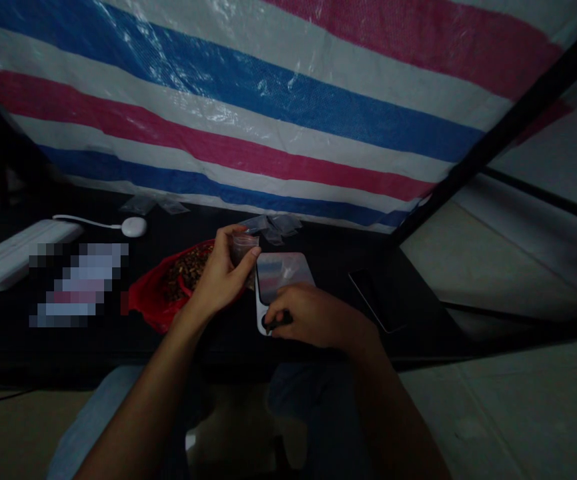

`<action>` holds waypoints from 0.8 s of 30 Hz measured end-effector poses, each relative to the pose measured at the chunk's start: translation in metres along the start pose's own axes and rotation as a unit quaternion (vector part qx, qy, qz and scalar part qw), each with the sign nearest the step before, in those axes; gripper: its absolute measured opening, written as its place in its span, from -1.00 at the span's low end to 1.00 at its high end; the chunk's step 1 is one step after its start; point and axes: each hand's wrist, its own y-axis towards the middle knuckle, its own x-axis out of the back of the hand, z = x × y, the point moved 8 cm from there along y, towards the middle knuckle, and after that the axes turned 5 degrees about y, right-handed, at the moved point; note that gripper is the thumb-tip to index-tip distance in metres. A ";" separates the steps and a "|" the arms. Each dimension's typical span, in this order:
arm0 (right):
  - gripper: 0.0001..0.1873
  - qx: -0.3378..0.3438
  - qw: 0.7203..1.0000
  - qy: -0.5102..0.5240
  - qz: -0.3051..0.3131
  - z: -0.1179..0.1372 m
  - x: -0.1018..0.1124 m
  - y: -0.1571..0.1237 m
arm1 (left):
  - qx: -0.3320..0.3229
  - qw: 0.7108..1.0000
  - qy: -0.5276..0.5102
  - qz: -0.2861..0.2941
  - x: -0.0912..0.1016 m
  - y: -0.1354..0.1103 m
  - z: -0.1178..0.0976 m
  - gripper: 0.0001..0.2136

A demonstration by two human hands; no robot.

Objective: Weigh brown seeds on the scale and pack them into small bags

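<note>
Several spare clear bags (285,223) lie along the back of the black tabletop (332,250), while one small zip bag (245,245) is upright in my left hand (222,275), my thumb and fingers clamped on it near its top. It sits just left of the scale (272,277), and past it, to the left, is the red bag (153,313) of mixed dry pieces (181,277). My right hand (313,313) is over the scale's near edge, fingers curled close together about something dark; the light is too poor for me to tell whether they grip it or only rest there. I'd judge the step in hand to be portioning and weighing, with the small bag steadied beside the scale. As I see it, the next move calls for keeping the bag's mouth upright and lifting my right fingers well off the scale, so that their weight can't spoil a reading. My phone (371,297) lies to the right, apart from it all.
</note>
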 end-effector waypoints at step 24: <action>-0.92 0.090 0.941 -0.005 -0.325 0.011 0.086 -0.013 | -0.069 0.989 0.067 0.116 -0.022 -0.010 -0.021 -0.37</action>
